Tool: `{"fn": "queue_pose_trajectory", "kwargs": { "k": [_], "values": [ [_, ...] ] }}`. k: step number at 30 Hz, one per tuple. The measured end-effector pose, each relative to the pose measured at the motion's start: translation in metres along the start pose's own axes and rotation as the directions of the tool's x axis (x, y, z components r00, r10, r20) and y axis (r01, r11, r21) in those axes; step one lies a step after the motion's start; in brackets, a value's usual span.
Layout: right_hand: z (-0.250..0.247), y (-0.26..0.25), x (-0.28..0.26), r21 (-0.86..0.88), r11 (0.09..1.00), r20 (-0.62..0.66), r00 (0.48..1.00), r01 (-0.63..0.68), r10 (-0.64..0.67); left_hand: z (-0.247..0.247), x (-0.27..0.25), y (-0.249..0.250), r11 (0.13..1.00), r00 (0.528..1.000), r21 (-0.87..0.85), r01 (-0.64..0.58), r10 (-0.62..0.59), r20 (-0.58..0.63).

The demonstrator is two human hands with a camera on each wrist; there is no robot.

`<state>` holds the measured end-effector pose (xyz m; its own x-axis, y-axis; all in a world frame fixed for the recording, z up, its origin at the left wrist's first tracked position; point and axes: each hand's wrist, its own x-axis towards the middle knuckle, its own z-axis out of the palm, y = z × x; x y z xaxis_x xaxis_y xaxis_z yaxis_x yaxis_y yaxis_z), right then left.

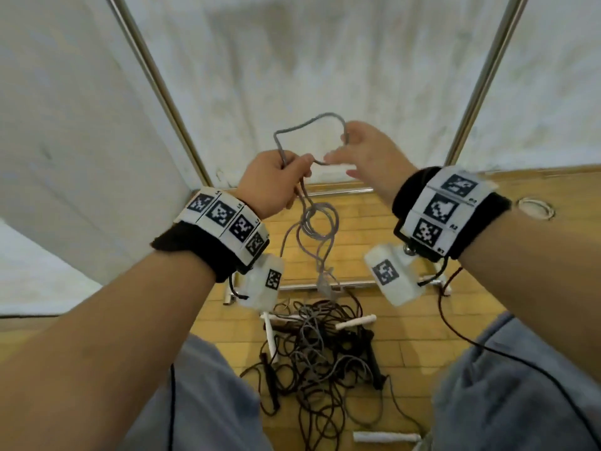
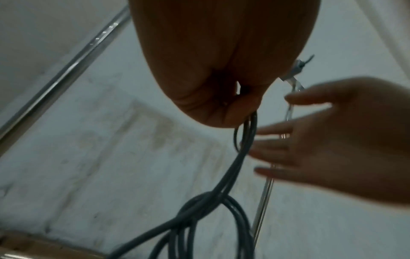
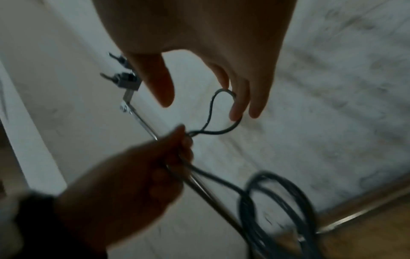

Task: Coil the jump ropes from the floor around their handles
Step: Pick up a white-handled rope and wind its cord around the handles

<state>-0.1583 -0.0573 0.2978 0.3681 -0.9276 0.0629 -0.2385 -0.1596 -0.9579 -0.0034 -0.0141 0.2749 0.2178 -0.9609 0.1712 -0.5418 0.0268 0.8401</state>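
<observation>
- Grey jump rope [image 1: 320,219] is held up between both hands above the floor, its strands hanging in loose loops down toward the tangle below
- Left hand [image 1: 271,183] is closed in a fist around a bunch of the grey strands; the left wrist view shows them leaving the bottom of the fist
- Right hand [image 1: 367,154] has its fingers [image 3: 238,105] spread and nearly straight, with a small loop of the grey rope hooked over them; it does not clench the rope
- Pile of ropes [image 1: 320,353], dark and grey cords tangled together, lies on the wooden floor [image 1: 374,216] between the person's knees, with white handles [image 1: 356,322] and black handles [image 1: 372,356] mixed in
- One more white handle [image 1: 385,437] lies apart, nearer the bottom edge
- White fabric walls [image 1: 292,60] on metal poles [image 1: 156,83] close in the front and both sides, so open floor is a narrow strip ahead
- A coiled pale ring [image 1: 535,208] lies on the floor at the right
</observation>
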Motion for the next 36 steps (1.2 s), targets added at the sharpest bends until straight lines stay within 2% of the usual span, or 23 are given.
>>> {"fn": "queue_pose_trajectory", "kwargs": {
  "k": [4, 6, 8, 11, 13, 15, 16, 17, 18, 20, 21, 23, 25, 27, 29, 32, 34, 35, 36],
  "values": [
    [0.018, 0.027, 0.001, -0.098, 0.992, 0.283, 0.954, -0.076, 0.101, -0.003, 0.008, -0.003, 0.981, 0.998, -0.192, 0.032, -0.041, -0.04],
    [0.032, 0.041, 0.004, -0.075, 0.997, 0.39, 0.919, -0.026, 0.054, -0.001, 0.014, -0.008, 0.954, 0.996, -0.293, 0.066, -0.079, -0.033],
    [0.044, 0.051, 0.006, -0.073, 0.996, 0.399, 0.917, 0.051, -0.018, 0.0, 0.02, -0.013, 0.94, 0.995, -0.331, 0.086, -0.096, -0.013],
    [0.047, 0.067, 0.018, -0.322, 0.927, 0.4, 0.915, 0.191, -0.049, 0.0, 0.029, -0.019, 0.941, 0.993, -0.324, 0.098, -0.116, -0.034],
    [0.038, 0.079, 0.026, -0.491, 0.856, 0.434, 0.898, 0.164, 0.077, -0.003, 0.038, -0.019, 0.907, 0.978, -0.402, 0.127, -0.181, -0.1],
    [0.032, 0.092, 0.026, -0.657, 0.748, 0.487, 0.81, 0.092, 0.328, -0.008, 0.048, -0.017, 0.815, 0.95, -0.56, 0.149, -0.276, -0.149],
    [0.032, 0.097, 0.025, -0.718, 0.69, 0.492, 0.763, 0.085, 0.418, -0.011, 0.052, -0.015, 0.756, 0.936, -0.636, 0.153, -0.318, -0.153],
    [0.034, 0.102, 0.024, -0.747, 0.66, 0.486, 0.743, 0.079, 0.461, -0.012, 0.057, -0.015, 0.706, 0.926, -0.689, 0.164, -0.35, -0.139],
    [0.035, 0.105, 0.023, -0.745, 0.664, 0.473, 0.753, 0.065, 0.457, -0.012, 0.061, -0.014, 0.675, 0.923, -0.713, 0.188, -0.37, -0.107],
    [0.035, 0.103, 0.024, -0.626, 0.78, 0.389, 0.865, -0.006, 0.318, -0.006, 0.063, -0.013, 0.668, 0.931, -0.701, 0.249, -0.364, -0.016],
    [0.035, 0.098, 0.025, -0.507, 0.861, 0.322, 0.919, -0.035, 0.227, 0.0, 0.062, -0.012, 0.68, 0.938, -0.681, 0.271, -0.344, 0.029],
    [0.031, 0.086, 0.028, -0.248, 0.967, 0.245, 0.962, -0.057, 0.119, 0.012, 0.058, -0.007, 0.713, 0.95, -0.637, 0.293, -0.294, 0.109],
    [0.027, 0.079, 0.029, -0.088, 0.995, 0.295, 0.953, -0.046, 0.071, 0.019, 0.054, -0.001, 0.728, 0.955, -0.62, 0.294, -0.252, 0.157],
    [0.027, 0.075, 0.024, -0.054, 0.996, 0.376, 0.923, -0.07, 0.085, 0.019, 0.05, 0.004, 0.698, 0.957, -0.655, 0.289, -0.237, 0.17],
    [0.029, 0.076, 0.018, -0.17, 0.984, 0.464, 0.877, -0.047, 0.122, 0.013, 0.049, 0.004, 0.626, 0.96, -0.733, 0.266, -0.239, 0.144],
    [0.03, 0.074, 0.007, -0.403, 0.907, 0.552, 0.823, 0.124, 0.133, 0.0, 0.05, 0.001, 0.564, 0.951, -0.795, 0.225, -0.306, 0.052],
    [0.023, 0.066, 0.004, -0.416, 0.897, 0.525, 0.845, 0.151, 0.101, -0.008, 0.05, -0.005, 0.551, 0.931, -0.802, 0.23, -0.364, 0.016],
    [0.019, 0.061, 0.005, -0.393, 0.91, 0.501, 0.861, 0.135, 0.089, -0.009, 0.049, -0.007, 0.559, 0.927, -0.788, 0.257, -0.373, 0.039],
    [0.014, 0.056, 0.005, -0.346, 0.933, 0.47, 0.878, 0.094, 0.085, -0.008, 0.047, -0.009, 0.603, 0.929, -0.738, 0.302, -0.36, 0.085]
  ]
}}
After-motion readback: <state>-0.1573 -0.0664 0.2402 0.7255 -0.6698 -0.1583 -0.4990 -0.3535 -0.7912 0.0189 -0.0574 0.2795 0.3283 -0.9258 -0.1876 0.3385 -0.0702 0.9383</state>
